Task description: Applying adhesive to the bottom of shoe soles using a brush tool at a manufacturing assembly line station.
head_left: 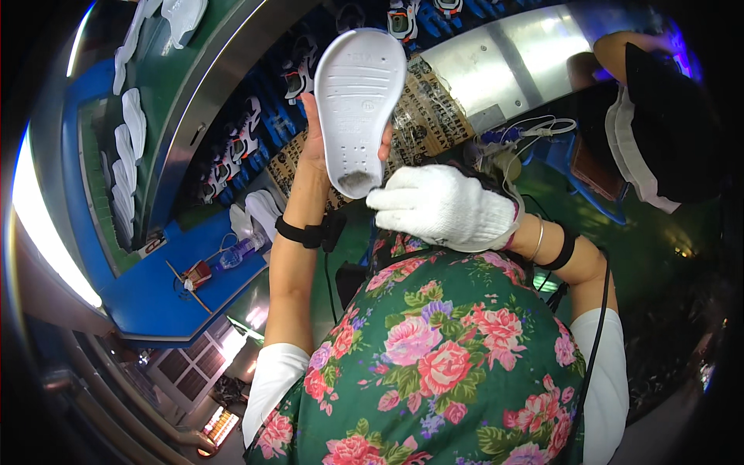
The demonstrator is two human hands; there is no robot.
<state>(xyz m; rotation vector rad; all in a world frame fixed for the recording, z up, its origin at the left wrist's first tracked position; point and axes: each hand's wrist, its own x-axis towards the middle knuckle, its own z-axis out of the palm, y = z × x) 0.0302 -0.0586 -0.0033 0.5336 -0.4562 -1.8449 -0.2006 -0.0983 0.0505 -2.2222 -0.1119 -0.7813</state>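
Note:
A white shoe insole (360, 101) is held up before me, its wide end at the top and its narrow heel end toward me. My bare left hand (312, 136) grips it from behind, thumb along the left edge and fingertips showing at the right edge. Near the heel lies a rough grey patch (356, 184). My right hand (446, 205), in a white knitted glove, is beside the heel's right edge with its fingers curled together. Whether it pinches anything is hidden.
Behind the insole, printed brown cardboard (430, 105) lies by a metal surface (535, 58). Racks carry several white-and-orange shoes (232, 159). More white insoles (128, 163) rest on a green belt at left. A blue table (155, 298) holds a plastic bottle (242, 252). Another person (651, 124) is at right.

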